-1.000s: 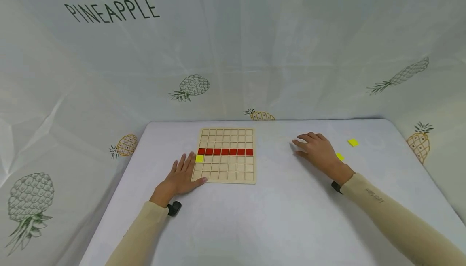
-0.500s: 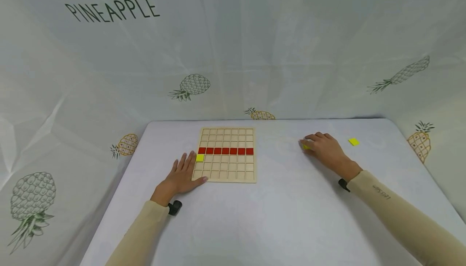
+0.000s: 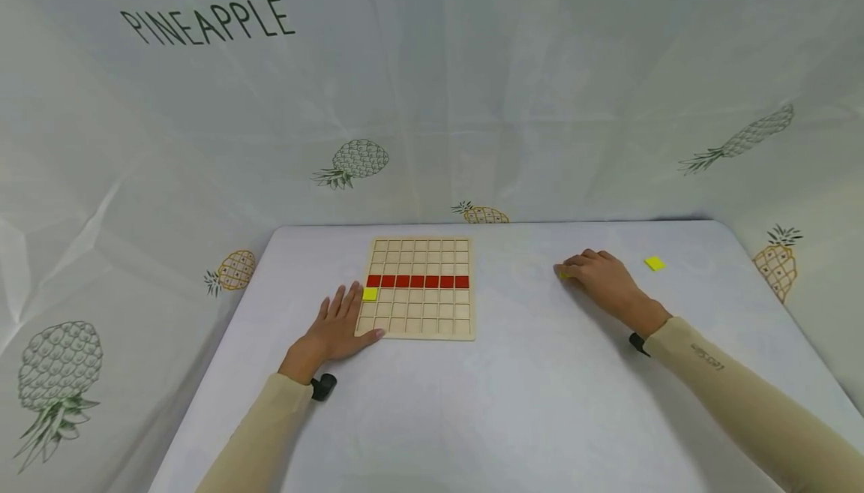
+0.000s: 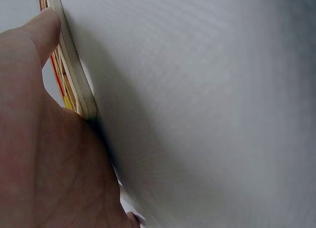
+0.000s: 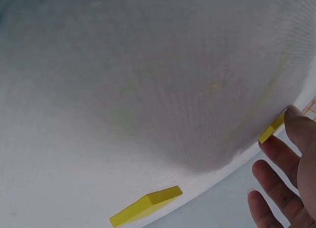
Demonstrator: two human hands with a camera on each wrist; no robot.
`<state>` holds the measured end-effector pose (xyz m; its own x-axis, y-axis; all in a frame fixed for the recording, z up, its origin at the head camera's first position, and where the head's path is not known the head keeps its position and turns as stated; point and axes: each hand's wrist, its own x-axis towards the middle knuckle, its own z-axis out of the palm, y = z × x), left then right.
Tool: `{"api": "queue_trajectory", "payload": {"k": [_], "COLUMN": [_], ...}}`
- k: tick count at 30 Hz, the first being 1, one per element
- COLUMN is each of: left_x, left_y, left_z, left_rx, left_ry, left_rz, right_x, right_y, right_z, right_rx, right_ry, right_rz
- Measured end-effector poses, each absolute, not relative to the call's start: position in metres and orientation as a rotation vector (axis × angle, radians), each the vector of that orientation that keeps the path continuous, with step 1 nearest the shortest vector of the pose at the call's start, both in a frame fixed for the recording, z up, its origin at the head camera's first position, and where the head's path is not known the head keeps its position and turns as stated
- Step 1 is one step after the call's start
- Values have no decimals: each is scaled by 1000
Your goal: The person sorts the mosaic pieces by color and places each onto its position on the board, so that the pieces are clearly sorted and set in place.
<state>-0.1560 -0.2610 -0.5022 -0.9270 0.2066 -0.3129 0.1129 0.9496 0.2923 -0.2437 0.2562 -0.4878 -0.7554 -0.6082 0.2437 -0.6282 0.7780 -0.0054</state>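
My left hand [image 3: 334,328] lies flat with fingers spread at the left edge of the wooden grid board [image 3: 415,326], thumb on its lower edge; the left wrist view shows the thumb [image 4: 44,33] on the board's rim [image 4: 74,75]. A row of red tiles [image 3: 418,281] crosses the board, and a yellow tile [image 3: 370,294] sits just below its left end. Right of the board, my right hand [image 3: 604,281] pinches another yellow tile [image 3: 565,275] between thumb and a finger, clearer in the right wrist view, where the tile [image 5: 272,127] is at the fingertips.
One loose yellow tile [image 3: 655,263] lies on the white table [image 3: 432,410], behind and to the right of my right hand; the right wrist view shows it too [image 5: 146,207]. A pineapple-print cloth [image 3: 540,88] hangs behind the table and at its sides.
My right hand has shifted slightly right, and its spread fingers have closed on a yellow tile. The tile that lay beside the hand is now at its fingertips. My left hand has stayed still.
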Motion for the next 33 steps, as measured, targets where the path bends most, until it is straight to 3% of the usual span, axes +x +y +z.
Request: {"api": "queue_trajectory", "payload": {"k": [20,33], "left_x": [-160,-161], "left_y": [-267,-265], "left_z": [-514,-513], "left_rx": [247,240], "left_ry": [2778,2779], "left_rz": [353,367], "right_x": [-235,-228], "right_y": [237,184], "right_z": [-482,-463], "right_rx": [1016,1071], "right_ry": [-2626,-2482], "right_rz": [6,133]}}
